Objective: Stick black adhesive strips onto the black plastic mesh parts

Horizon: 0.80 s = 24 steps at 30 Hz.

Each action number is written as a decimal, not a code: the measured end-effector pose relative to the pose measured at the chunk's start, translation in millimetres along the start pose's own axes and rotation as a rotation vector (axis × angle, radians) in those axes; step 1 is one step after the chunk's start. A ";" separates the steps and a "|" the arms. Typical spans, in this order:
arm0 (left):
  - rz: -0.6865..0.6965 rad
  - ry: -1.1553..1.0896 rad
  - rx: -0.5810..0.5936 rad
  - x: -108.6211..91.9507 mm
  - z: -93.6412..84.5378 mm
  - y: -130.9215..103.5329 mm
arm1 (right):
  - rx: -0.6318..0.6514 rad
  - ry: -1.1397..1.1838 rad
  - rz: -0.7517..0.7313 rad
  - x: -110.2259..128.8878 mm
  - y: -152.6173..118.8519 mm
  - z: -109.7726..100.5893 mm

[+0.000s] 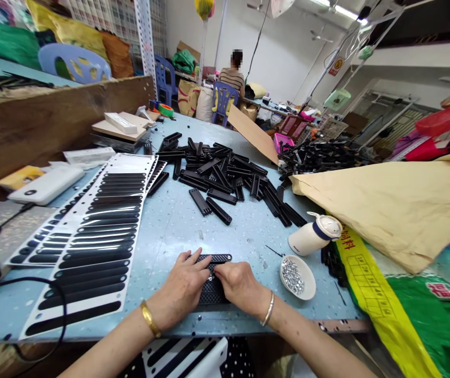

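Observation:
My left hand (185,285) lies with fingers stretched out over black textured plastic strips (210,295) set side by side at the table's front edge. From the right, my right hand (242,286) pinches close to the middle of these strips; what sits between its fingertips is too small to make out. Small shiny metal dots show on the strips beside the fingers. Right of that hand stands a white bowl (310,286) holding small silvery metal pieces (292,275).
Farther back lies a heap of black plastic strips (220,170). Sheets of black stickers (102,226) cover the left side. A white bottle (311,236) lies by the bowl, near brown paper (398,199) and a green-yellow sack (390,310). A person (231,77) sits far behind.

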State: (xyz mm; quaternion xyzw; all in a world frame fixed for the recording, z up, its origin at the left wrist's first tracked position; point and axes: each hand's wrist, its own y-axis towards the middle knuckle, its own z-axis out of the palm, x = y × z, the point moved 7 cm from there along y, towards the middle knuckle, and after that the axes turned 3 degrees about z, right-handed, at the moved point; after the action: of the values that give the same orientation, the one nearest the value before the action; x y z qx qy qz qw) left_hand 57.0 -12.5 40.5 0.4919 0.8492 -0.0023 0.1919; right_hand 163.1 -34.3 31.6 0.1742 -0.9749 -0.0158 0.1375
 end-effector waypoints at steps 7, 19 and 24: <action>-0.031 -0.019 -0.055 11.7 -3.3 -9.8 | -0.031 0.090 0.053 -2.2 7.3 1.9; -0.030 0.068 -0.118 12.8 -12.9 -37.2 | -0.087 0.193 0.103 -14.3 -21.4 0.4; -0.025 0.137 -0.090 11.8 -7.8 -41.4 | -0.143 0.182 0.091 -13.5 -29.1 -6.5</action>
State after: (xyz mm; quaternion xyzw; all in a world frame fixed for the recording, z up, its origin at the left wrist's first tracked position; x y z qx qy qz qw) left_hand 14.7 -22.6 36.2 0.4710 0.8658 0.0669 0.1553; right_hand 186.8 -56.9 32.1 0.1202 -0.9618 -0.0630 0.2379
